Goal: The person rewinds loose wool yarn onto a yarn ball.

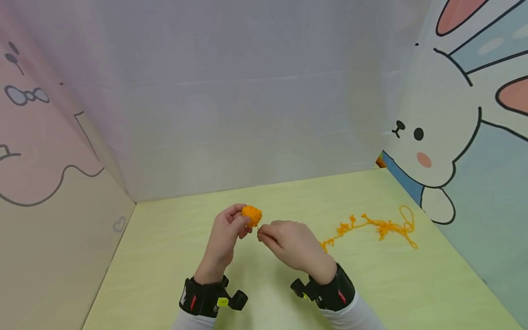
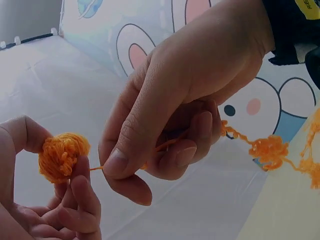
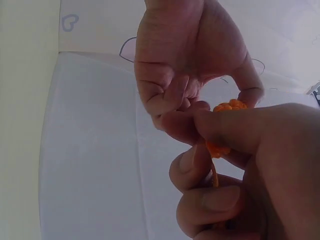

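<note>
A small ball of orange yarn [image 1: 252, 216] is pinched between the thumb and fingers of my left hand [image 1: 222, 236], above the table. From the ball a single strand [image 2: 96, 168] runs across a short gap to my right hand [image 1: 294, 243]. The thumb and forefinger of that hand pinch the strand, and its other fingers curl below. In the right wrist view the yarn ball [image 3: 230, 106] is partly hidden behind my right thumb. Past the right hand, the yarn goes on as a kinked, knotted length [image 2: 269, 152].
The loose, tangled orange yarn [image 1: 385, 227] lies on the right side of the pale yellow-green table [image 1: 165, 256], ending in a loop. A white curtain [image 1: 247, 114] stands behind, with cartoon-printed panels at left and right. Both wrists wear black camera bands [image 1: 202, 295].
</note>
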### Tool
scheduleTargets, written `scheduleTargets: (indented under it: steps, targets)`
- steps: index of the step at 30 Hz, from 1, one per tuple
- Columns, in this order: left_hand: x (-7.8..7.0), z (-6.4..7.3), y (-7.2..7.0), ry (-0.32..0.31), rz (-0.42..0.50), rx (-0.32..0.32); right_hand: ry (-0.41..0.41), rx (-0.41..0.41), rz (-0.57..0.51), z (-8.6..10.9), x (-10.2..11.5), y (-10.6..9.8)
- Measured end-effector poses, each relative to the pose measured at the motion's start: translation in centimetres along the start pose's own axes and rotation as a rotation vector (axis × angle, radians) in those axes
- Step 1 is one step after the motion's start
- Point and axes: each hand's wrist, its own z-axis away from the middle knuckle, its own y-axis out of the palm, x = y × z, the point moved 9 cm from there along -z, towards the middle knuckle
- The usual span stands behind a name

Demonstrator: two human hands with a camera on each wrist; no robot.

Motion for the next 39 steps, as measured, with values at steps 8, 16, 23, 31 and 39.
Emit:
scheduleTargets:
  steps: [8, 16, 23, 31, 39]
  targets:
    - [1.2, -0.2, 0.7, -0.073, 0.114, 0.078, -0.017, 0.010, 0.017, 0.1, 0.2, 0.2]
    - [1.3, 0.0, 1.0, -0.081, 0.225, 0.104, -0.004, 0.028, 0.028, 0.1, 0.1, 0.5]
    - [1.3, -0.2, 0.3, -0.050, 0.175, 0.022, -0.039, 0.039, 0.008, 0.3, 0.8, 0.2]
    - [1.3, -0.5, -0.1, -0.009, 0.053, -0.016, -0.090, -0.087, 0.018, 0.5, 1.1, -1.5]
    - [1.1, -0.4, 0.7, 0.012, -0.099, 0.064, -0.095, -0.181, 0.004, 0.7, 0.3, -3.2]
